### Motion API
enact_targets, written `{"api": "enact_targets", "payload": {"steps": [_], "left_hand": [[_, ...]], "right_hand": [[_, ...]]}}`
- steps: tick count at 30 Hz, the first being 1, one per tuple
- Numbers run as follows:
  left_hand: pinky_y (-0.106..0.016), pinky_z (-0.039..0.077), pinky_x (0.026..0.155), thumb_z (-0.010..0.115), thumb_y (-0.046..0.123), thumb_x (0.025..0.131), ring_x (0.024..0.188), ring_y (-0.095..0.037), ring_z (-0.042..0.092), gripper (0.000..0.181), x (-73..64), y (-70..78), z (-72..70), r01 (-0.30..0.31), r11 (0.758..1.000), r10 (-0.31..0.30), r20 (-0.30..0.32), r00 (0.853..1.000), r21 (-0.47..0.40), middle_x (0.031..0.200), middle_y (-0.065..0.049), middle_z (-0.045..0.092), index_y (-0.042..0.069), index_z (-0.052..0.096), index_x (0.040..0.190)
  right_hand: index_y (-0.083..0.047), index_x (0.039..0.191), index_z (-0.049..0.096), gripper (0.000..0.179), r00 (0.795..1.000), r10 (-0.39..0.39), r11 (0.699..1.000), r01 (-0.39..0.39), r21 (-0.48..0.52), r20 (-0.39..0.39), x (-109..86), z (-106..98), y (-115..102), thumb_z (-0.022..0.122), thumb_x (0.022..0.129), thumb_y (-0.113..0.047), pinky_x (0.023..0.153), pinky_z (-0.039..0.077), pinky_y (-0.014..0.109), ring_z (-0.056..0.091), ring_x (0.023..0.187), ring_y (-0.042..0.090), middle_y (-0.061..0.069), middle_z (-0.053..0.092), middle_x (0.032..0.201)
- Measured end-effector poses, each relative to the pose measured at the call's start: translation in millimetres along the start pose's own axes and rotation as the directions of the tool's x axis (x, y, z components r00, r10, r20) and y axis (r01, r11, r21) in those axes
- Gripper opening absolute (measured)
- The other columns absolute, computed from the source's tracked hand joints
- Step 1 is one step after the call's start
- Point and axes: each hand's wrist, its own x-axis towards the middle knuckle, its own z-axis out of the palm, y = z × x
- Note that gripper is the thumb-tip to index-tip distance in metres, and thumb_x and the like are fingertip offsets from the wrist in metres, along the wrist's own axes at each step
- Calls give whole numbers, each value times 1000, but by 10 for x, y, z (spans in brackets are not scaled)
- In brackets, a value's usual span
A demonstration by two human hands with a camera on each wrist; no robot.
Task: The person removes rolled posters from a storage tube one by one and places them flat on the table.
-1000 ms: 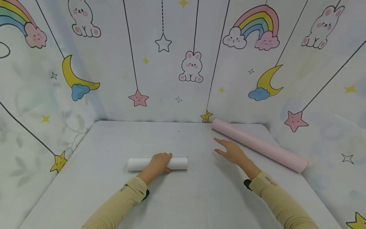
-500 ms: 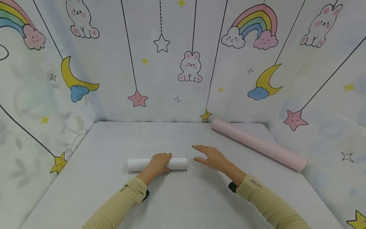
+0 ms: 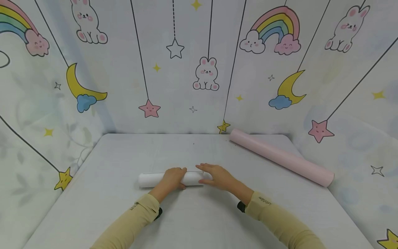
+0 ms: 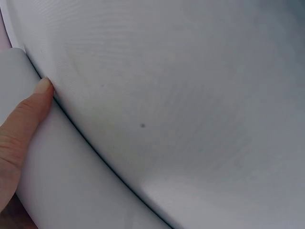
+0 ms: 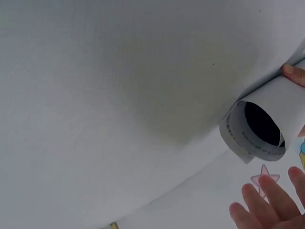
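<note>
A white paper roll [image 3: 151,180] lies crosswise on the white table [image 3: 174,221]. My left hand [image 3: 173,178] grips it from above, right of its middle, the thumb on the near side. In the left wrist view, the thumb [image 4: 26,117] presses along the roll [image 4: 76,171], close to the tabletop. My right hand [image 3: 219,177] is at the roll's right end, fingers extended and thumb apart, overlapping that end in the head view. The right wrist view shows the roll's hollow end [image 5: 234,136] with a loose paper flap, and my right fingers [image 5: 269,202] spread beside it.
A longer pink roll [image 3: 280,155] lies slanted along the table's right edge, its far end at the back edge. Cloth walls [image 3: 124,69] printed with rabbits, stars, moons and rainbows surround the table at the back and both sides.
My right hand has moved left and nearer, from beside the pink roll to the white roll's right end. My left hand has kept its hold, and both rolls have stayed in place.
</note>
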Motion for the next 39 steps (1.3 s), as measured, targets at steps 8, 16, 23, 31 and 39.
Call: {"api": "enact_targets", "payload": {"steps": [8,16,23,31,39], "left_hand": [[-39,49,70,82,32,62,82,-27,61,56,-24,4,-12,-10,1000,10,-17,1000,8,91,-11,63,5,55,103],[-38,49,69,82,32,63,81,-26,61,53,-10,10,-9,-15,1000,15,-18,1000,4,90,-10,63,6,55,100],[-39,49,67,82,34,64,81,-26,61,53,-9,-31,29,-24,1000,24,-32,999,2,90,-9,62,7,56,101],[-40,48,67,79,41,65,83,-26,60,59,-40,-70,69,-60,998,60,-36,998,7,94,-9,60,7,55,108],[-40,48,68,74,48,68,86,-29,61,69,-99,-113,70,-108,994,108,-95,990,0,100,-12,61,5,54,117]], "right_hand": [[-14,137,44,61,999,11,999,-9,-52,39,124,156,-89,64,84,-38,96,38,45,41,125,27,11,44,137],[-10,132,49,56,1000,-6,992,6,-128,1,175,282,-102,65,84,-34,88,45,39,54,113,24,10,53,128],[-6,127,54,51,999,-36,989,33,-147,-22,183,279,-123,66,84,-31,85,47,38,58,106,25,9,59,121],[-8,125,56,49,1000,-27,984,25,-176,-6,173,306,-121,66,83,-32,83,47,37,59,104,24,8,60,119],[-10,125,57,49,999,-25,973,20,-232,-19,138,316,-74,67,82,-33,82,48,35,60,103,22,5,60,119]]}}
